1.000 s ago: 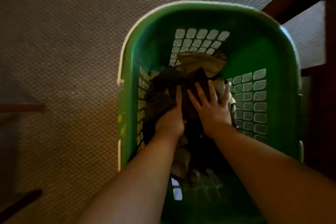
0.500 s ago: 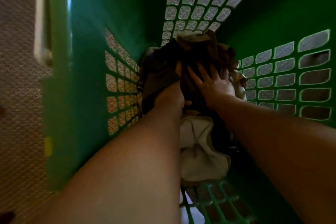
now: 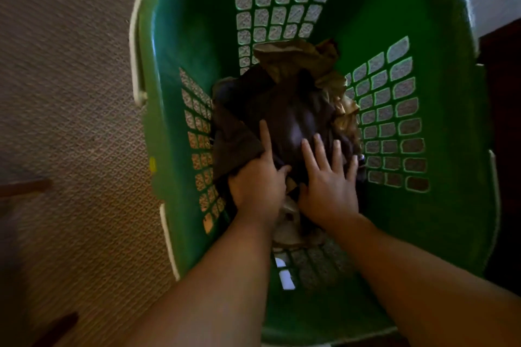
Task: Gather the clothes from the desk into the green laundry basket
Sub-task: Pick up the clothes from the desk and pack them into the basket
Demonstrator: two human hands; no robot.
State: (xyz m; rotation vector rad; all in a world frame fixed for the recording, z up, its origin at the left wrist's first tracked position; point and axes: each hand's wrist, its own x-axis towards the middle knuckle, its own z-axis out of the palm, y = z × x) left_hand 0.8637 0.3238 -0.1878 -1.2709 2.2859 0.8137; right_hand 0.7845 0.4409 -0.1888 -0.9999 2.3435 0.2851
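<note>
The green laundry basket (image 3: 439,36) stands on the carpet below me, seen from above. A pile of clothes fills its bottom: a dark garment (image 3: 293,118) on top, a tan one (image 3: 298,56) at the far side and a pale one (image 3: 290,222) near my wrists. Both my arms reach down into the basket. My left hand (image 3: 258,186) rests on the dark garment with its index finger stretched out and the other fingers curled into the cloth. My right hand (image 3: 328,180) lies flat on the dark garment with the fingers spread.
Patterned beige carpet (image 3: 70,93) surrounds the basket on the left. Dark wooden furniture (image 3: 504,93) stands close to the basket's right side. A brown strip (image 3: 25,187) lies at the left edge.
The camera has pulled back up out of the basket, so its whole rim shows again. Both hands stay pressed on the dark garment, a little nearer to me than before.
</note>
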